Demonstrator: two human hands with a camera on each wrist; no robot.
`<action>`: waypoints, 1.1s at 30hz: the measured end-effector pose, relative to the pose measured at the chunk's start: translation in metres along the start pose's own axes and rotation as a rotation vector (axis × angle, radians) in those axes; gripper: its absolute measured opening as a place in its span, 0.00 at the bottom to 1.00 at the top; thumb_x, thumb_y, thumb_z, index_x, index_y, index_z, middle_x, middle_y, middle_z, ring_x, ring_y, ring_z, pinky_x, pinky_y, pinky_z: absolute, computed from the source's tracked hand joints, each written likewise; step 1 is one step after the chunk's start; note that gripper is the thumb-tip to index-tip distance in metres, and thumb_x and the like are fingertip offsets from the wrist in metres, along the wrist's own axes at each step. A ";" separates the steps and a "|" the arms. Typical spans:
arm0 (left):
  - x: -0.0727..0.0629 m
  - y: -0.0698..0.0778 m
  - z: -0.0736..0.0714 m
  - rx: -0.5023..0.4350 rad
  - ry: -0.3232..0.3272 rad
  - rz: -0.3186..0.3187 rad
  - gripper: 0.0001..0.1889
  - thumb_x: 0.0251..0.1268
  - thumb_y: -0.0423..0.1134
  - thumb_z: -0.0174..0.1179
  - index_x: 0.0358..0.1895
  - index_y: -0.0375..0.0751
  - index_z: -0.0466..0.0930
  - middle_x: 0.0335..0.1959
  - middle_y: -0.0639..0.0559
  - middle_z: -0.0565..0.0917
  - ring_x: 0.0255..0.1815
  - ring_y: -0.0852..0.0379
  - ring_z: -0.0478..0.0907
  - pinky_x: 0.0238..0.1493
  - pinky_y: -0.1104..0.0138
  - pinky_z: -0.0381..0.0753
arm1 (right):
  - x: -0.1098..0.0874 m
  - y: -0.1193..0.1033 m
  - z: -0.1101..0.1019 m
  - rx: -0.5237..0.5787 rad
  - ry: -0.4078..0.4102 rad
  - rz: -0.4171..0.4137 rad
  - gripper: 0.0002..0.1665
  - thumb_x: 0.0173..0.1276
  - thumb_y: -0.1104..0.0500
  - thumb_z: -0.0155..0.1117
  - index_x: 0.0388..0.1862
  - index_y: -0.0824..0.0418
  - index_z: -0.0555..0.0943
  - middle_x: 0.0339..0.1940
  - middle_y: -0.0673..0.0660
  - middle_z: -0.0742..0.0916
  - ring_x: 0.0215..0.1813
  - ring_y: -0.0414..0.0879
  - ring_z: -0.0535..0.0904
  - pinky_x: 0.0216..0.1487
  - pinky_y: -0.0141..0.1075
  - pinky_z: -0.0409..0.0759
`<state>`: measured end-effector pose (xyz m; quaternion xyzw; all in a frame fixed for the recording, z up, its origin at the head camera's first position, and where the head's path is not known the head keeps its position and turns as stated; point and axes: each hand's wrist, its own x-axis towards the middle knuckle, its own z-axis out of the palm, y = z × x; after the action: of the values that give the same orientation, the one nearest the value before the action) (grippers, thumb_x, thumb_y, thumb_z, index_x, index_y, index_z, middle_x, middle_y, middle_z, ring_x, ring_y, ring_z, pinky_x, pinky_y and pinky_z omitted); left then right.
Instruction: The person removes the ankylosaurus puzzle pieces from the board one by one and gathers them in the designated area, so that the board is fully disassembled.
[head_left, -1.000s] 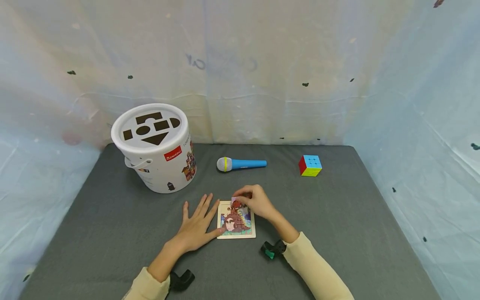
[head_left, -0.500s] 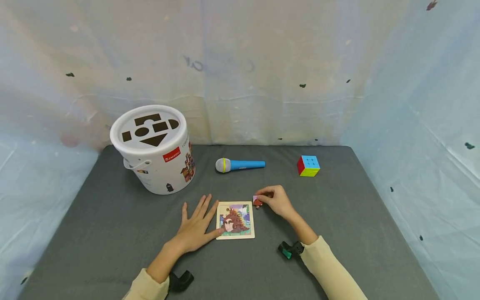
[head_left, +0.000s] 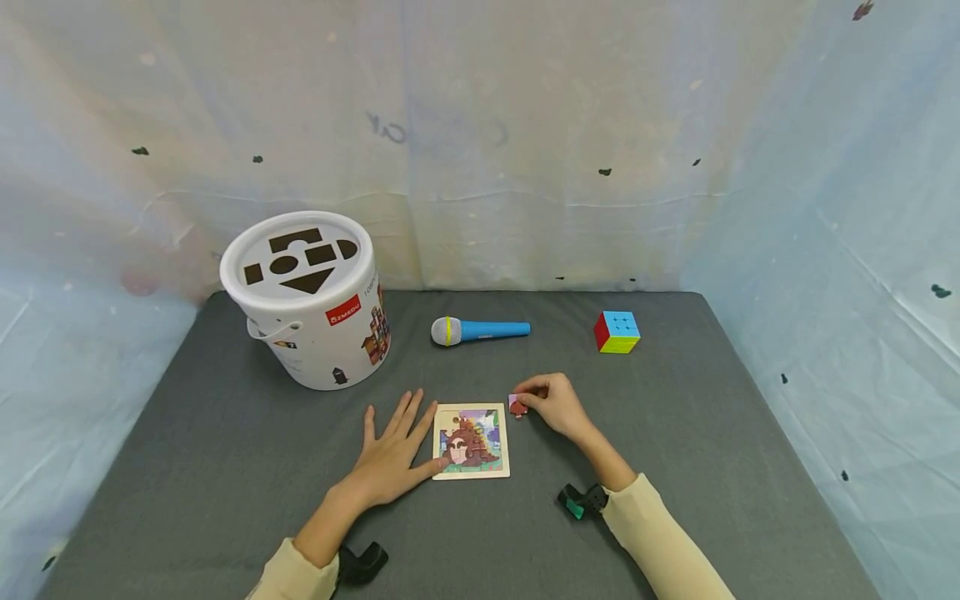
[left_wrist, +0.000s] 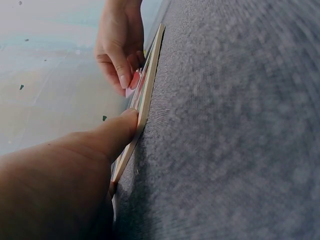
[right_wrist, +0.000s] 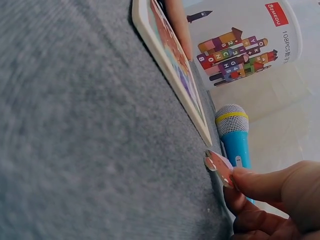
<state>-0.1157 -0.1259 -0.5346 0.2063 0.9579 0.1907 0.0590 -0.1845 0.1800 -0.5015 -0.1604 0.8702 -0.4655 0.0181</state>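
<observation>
A small jigsaw puzzle (head_left: 480, 473) in a pale wooden frame lies flat on the grey cloth, showing a brown cartoon animal. My left hand (head_left: 393, 458) is spread beside its left edge, the thumb resting on the frame's lower left part. Just off the upper right corner, my right hand (head_left: 553, 406) pinches a red and pink puzzle piece (head_left: 517, 407) between thumb and fingers. In the right wrist view that puzzle piece (right_wrist: 219, 167) is tilted near the frame's corner. The left wrist view shows the left thumb (left_wrist: 122, 131) on the wooden rim.
A white bucket (head_left: 307, 342) with shaped holes in its lid stands at the back left. Behind the puzzle lies a blue toy microphone (head_left: 491, 330). A puzzle cube (head_left: 618, 332) sits further right. Pale sheeting (head_left: 480, 167) surrounds the table.
My right hand has lifted the piece from over the puzzle's top area and carried it right, off the frame. In the last half second it barely moved. The left hand stays in place.
</observation>
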 end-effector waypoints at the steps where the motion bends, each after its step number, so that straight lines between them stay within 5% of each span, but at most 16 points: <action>1: 0.000 0.000 0.000 0.000 0.000 0.001 0.50 0.64 0.79 0.40 0.82 0.53 0.44 0.83 0.47 0.39 0.82 0.47 0.32 0.66 0.32 0.20 | 0.000 0.000 0.000 -0.005 0.002 0.004 0.05 0.66 0.69 0.69 0.38 0.67 0.89 0.33 0.57 0.89 0.24 0.40 0.71 0.25 0.30 0.68; 33: -0.002 0.001 0.000 -0.024 0.043 0.023 0.49 0.65 0.76 0.45 0.82 0.50 0.48 0.83 0.46 0.41 0.82 0.46 0.34 0.67 0.32 0.21 | -0.006 0.000 0.007 -0.115 0.089 -0.018 0.04 0.62 0.68 0.72 0.36 0.63 0.89 0.30 0.51 0.83 0.25 0.40 0.72 0.26 0.32 0.71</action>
<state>-0.1137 -0.1258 -0.5337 0.2124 0.9542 0.2072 0.0387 -0.1778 0.1759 -0.5059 -0.1484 0.8940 -0.4214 -0.0339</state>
